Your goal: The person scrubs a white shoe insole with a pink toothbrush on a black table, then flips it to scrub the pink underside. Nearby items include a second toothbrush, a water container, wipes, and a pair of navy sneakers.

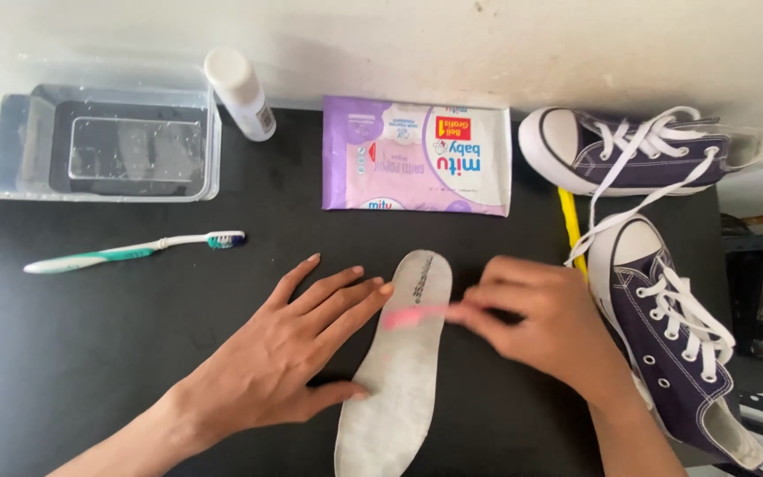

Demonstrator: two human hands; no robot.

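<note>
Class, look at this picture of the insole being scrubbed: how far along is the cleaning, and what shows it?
Done: the insole is out and lies flat on the black mat, with the two purple sneakers set aside. In hand: the left hand steadies the insole while the right hand works a pink brush across it. Left, by appearance: the wipes pack, the green toothbrush and the water tub lie untouched.

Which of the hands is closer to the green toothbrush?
The left. The left hand lies flat on the black table, right of and below the green toothbrush, steadying the insole. The right hand is farther off, across the insole, holding a pink brush.
</note>
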